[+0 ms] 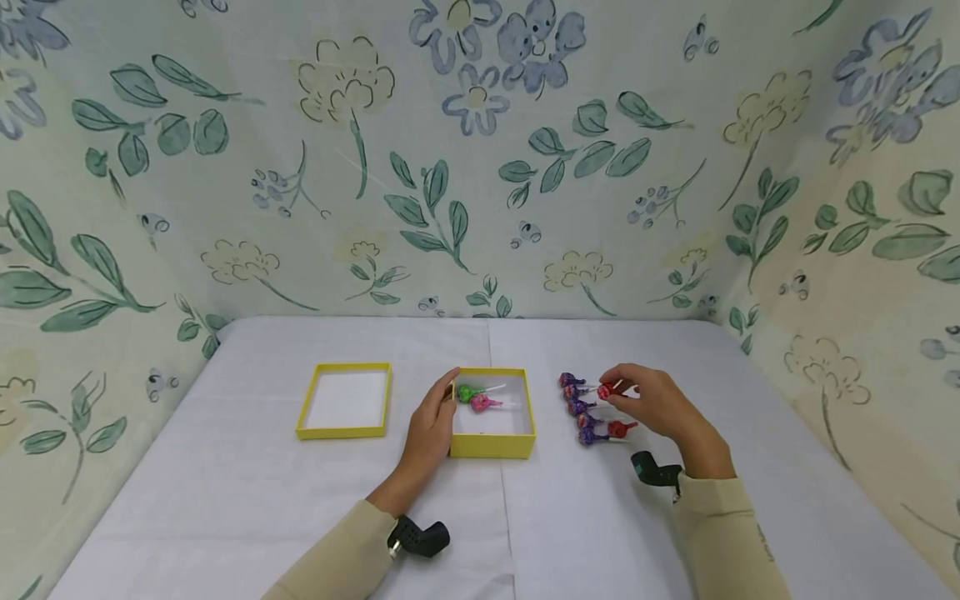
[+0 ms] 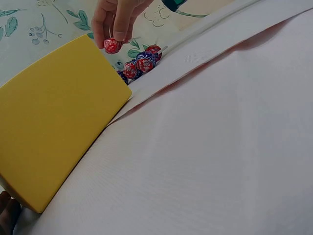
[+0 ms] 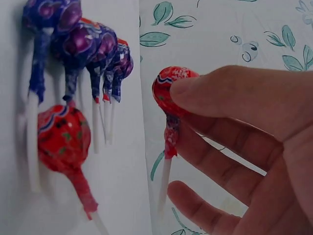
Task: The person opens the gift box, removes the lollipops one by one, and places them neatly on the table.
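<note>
My right hand pinches a red lollipop between thumb and fingers, just above a row of purple lollipops lying on the white table. The right wrist view shows that red lollipop held by its head, with the purple ones and another red one lying to the left. My left hand rests against the left wall of a yellow box, fingers straight. Inside the box lie a green lollipop and a pink one.
A second yellow tray, shallow with a white bottom, sits to the left of the box. Floral cloth walls close in the table on three sides. Black wrist camera mounts hang near the table's front.
</note>
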Available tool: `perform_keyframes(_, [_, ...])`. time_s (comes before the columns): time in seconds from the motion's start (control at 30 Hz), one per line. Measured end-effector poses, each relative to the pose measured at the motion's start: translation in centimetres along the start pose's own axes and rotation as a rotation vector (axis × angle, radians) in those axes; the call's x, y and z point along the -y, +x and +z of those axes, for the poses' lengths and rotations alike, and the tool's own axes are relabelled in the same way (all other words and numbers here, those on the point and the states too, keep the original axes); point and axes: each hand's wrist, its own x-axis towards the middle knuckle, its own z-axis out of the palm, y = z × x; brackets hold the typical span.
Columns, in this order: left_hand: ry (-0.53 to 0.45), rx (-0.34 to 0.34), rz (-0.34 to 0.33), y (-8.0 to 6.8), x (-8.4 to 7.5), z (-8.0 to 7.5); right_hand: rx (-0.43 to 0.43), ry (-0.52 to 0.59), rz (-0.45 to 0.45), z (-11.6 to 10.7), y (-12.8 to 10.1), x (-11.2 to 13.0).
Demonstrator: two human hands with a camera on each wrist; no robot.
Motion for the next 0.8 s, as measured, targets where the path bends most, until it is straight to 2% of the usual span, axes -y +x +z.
perform_keyframes(0.13, [0.001,0.000,0.004,0.2,-0.1,-0.1,0.033,-0.004,0.060,0.0,0.1,-0.5])
perform_keyframes(0.5, [0.009,-0.005,-0.004,0.3,-0.4,0.0,0.116,-0.017,0.142,0.1,0.2,-1.8])
perform_keyframes(0.8, [0.008,-0.003,-0.010,0.1,-0.3,0.0,0.146,-0.023,0.144,0.5,0.2,-2.2])
